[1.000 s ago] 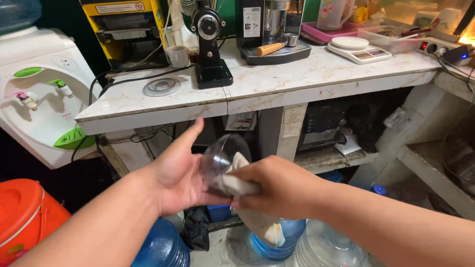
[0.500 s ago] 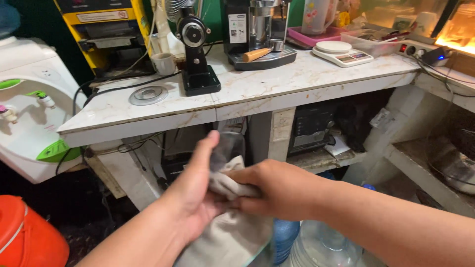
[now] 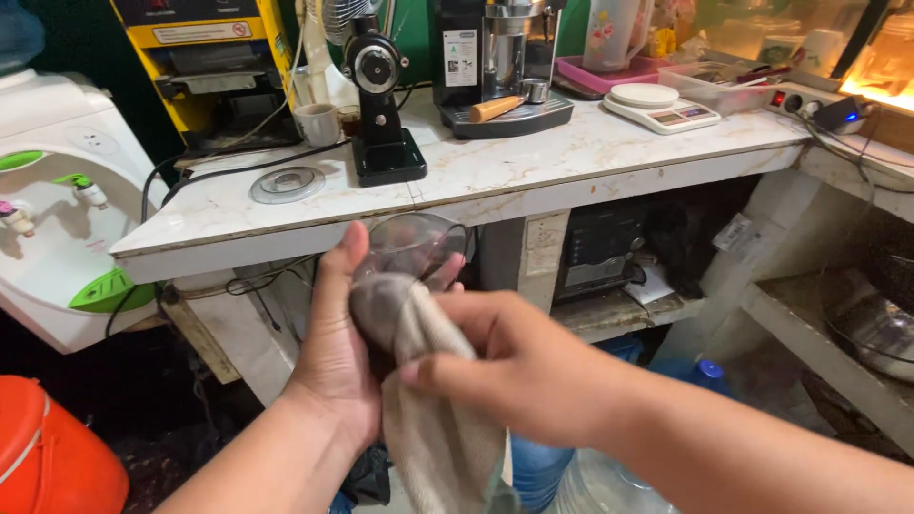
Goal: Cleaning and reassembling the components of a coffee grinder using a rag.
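Note:
My left hand (image 3: 335, 352) holds a clear glass cup (image 3: 416, 247) by its side, mouth tilted toward the counter. My right hand (image 3: 519, 366) grips a grey-beige cloth (image 3: 433, 409) and presses it against the lower part of the glass. The cloth hangs down below both hands. Both hands are in front of the marble counter's (image 3: 533, 162) front edge.
On the counter stand a black grinder (image 3: 379, 105), an espresso machine (image 3: 495, 57), a white scale (image 3: 657, 105) and a small cup (image 3: 317, 124). A white water dispenser (image 3: 52, 209) is left, an orange container (image 3: 48, 457) lower left, blue water jugs (image 3: 571, 476) below.
The glass has come back into sight above the cloth, which covered it half a second ago. Both hands have risen slightly and the view has shifted left.

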